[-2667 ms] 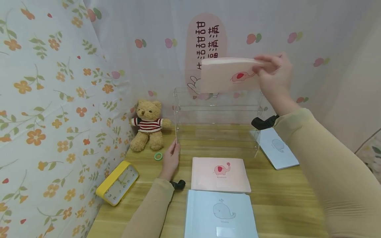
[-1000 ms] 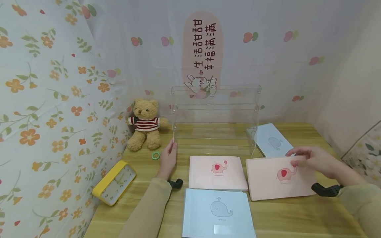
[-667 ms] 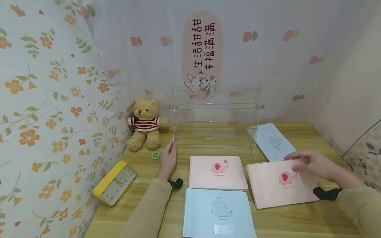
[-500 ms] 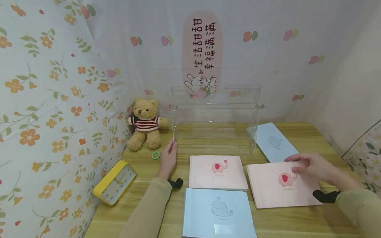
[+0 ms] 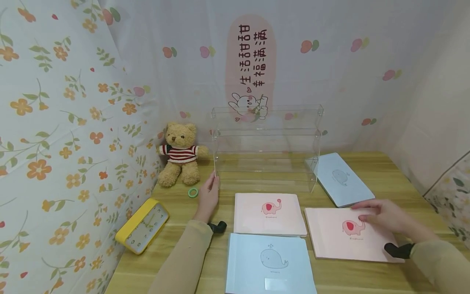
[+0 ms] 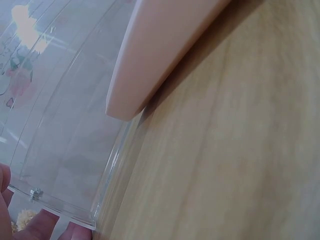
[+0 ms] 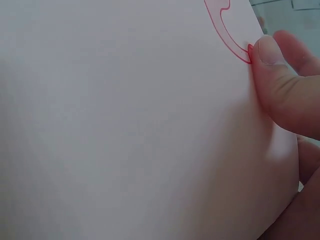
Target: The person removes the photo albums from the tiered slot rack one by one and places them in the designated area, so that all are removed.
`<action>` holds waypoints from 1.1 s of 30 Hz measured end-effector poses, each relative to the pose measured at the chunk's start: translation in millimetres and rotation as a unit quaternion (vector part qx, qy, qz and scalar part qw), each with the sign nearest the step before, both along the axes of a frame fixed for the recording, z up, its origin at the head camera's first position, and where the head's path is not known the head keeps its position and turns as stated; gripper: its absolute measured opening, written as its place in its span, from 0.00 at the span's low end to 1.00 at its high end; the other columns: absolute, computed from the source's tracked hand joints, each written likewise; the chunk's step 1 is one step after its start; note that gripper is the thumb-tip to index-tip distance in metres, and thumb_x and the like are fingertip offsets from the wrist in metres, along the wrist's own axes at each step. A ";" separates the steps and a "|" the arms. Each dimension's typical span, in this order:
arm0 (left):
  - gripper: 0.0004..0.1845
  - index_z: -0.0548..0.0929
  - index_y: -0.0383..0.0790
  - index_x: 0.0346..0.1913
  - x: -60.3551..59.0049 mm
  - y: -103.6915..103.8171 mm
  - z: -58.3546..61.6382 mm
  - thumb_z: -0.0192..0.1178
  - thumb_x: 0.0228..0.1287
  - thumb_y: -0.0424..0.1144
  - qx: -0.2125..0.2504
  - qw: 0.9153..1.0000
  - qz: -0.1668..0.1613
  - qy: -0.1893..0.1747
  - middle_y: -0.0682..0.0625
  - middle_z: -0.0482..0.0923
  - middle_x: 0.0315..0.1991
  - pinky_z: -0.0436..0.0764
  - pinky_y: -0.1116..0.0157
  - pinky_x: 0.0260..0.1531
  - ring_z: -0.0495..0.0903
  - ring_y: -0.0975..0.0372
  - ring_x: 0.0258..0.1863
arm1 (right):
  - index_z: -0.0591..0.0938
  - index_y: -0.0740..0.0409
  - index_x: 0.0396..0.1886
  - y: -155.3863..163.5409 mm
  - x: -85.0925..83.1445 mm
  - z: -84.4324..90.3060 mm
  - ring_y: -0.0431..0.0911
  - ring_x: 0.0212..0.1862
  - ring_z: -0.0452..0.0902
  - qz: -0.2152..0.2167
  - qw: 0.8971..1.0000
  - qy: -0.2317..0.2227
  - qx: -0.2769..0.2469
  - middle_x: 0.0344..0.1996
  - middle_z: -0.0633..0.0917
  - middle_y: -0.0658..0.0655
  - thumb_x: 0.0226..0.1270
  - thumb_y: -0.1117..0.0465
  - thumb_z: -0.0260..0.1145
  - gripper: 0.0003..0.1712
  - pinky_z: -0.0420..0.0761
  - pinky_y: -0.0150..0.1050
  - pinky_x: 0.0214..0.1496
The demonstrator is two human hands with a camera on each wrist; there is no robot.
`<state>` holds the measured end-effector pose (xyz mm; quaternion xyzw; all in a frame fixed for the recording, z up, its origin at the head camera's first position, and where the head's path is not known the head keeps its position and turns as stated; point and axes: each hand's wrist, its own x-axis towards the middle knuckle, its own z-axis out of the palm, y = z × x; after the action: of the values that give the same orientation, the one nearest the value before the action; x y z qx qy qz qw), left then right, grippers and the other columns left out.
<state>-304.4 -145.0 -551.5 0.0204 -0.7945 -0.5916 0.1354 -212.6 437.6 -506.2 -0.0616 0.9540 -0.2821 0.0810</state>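
Note:
A pink elephant book (image 5: 345,241) lies flat on the wooden table (image 5: 371,281) at the front right. My right hand (image 5: 361,212) holds its far right part, thumb (image 7: 280,85) pressed on the cover (image 7: 125,125) beside the elephant print. My left hand (image 5: 213,181) pinches the front left corner of an empty clear acrylic shelf (image 5: 266,147); its fingertips (image 6: 42,225) sit on either side of the clear panel (image 6: 65,125). A second pink elephant book (image 5: 269,214) and a blue whale book (image 5: 269,265) lie between my arms.
Another blue whale book (image 5: 343,183) lies at the shelf's right foot. A teddy bear (image 5: 180,153) sits against the left wall, with a green ring (image 5: 193,192) and a yellow clock (image 5: 143,226) in front of it. Patterned walls close the left and back.
My right hand brought the pink book down from above the shelf onto the table, then drew it nearer to me. The left hand stayed on the shelf corner.

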 end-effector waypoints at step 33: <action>0.27 0.75 0.49 0.82 -0.6 -0.6 -0.7 0.55 0.89 0.51 0.005 1.000 -0.008 0.000 0.45 0.77 0.79 0.78 0.45 0.77 0.77 0.47 0.78 | 0.89 0.53 0.64 -11.5 -7.0 -11.3 0.75 0.66 0.72 -0.035 0.997 -0.068 0.018 0.68 0.81 0.77 0.70 0.52 0.79 0.25 0.72 0.74 0.63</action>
<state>-305.0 -145.7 -552.1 0.0148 -0.7918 -0.5965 0.1302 -219.5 426.1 -517.5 -0.0069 0.9528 -0.2708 0.1369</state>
